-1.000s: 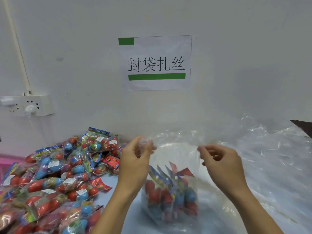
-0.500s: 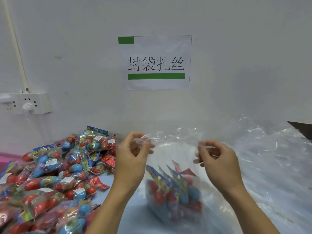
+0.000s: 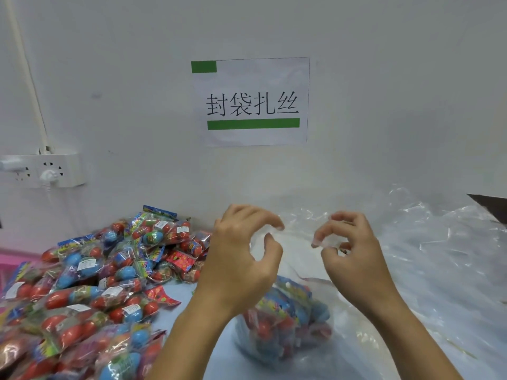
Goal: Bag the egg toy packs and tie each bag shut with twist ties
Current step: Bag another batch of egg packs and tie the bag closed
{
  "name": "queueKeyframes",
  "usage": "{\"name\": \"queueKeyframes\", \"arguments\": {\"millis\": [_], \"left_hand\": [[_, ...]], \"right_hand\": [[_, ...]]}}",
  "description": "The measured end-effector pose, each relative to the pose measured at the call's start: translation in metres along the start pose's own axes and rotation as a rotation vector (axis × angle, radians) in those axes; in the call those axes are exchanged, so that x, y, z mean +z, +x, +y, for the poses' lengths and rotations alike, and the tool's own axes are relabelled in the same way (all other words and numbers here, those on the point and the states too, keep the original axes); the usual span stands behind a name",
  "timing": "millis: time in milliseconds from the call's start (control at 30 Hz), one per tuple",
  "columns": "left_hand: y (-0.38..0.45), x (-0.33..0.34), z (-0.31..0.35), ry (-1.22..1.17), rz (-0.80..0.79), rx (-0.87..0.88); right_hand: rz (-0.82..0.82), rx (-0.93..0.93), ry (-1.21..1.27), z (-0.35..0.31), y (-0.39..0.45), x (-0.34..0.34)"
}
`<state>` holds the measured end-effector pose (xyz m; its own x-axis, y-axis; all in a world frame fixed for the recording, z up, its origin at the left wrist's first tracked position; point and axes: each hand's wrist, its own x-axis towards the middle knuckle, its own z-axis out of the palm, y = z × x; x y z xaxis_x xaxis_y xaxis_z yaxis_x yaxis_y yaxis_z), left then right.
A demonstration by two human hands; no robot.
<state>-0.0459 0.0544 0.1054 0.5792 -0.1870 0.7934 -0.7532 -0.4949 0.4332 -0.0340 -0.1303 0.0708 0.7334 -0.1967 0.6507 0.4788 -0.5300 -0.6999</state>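
A clear plastic bag (image 3: 285, 333) holding several red and blue egg toy packs stands on the table in front of me. Its crumpled top (image 3: 297, 234) stretches between my two hands. My left hand (image 3: 241, 259) curls its thumb and fingers round the left part of the bag's top. My right hand (image 3: 354, 256) pinches the right part of the top between thumb and fingertips. A big heap of loose egg toy packs (image 3: 90, 283) lies to the left. I see no twist tie.
A stack of crinkled clear plastic bags (image 3: 428, 256) covers the table's right side. The white wall carries a paper sign (image 3: 251, 101) and a socket strip (image 3: 44, 171) with a plug. A pink edge (image 3: 11, 259) shows at far left.
My hands have come closer together, bunching the bag's open top between them. The filled bag has sunk lower and sits more to the right under my hands.
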Motion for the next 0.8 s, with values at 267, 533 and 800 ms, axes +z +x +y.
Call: {"name": "queueKeyframes", "arguments": {"millis": [267,533,800], "left_hand": [[0.046,0.004,0.048,0.083,-0.134,0.106],[0.033,0.029,0.014,0.339,-0.672,-0.26],[0.02,0.043,0.01,0.449,-0.758,-0.335]], "right_hand": [[-0.022,-0.008,0.075,-0.001,0.0,-0.002],[-0.017,-0.006,0.108,-0.001,0.002,-0.004],[-0.109,-0.023,0.076,-0.001,-0.003,0.003]]}}
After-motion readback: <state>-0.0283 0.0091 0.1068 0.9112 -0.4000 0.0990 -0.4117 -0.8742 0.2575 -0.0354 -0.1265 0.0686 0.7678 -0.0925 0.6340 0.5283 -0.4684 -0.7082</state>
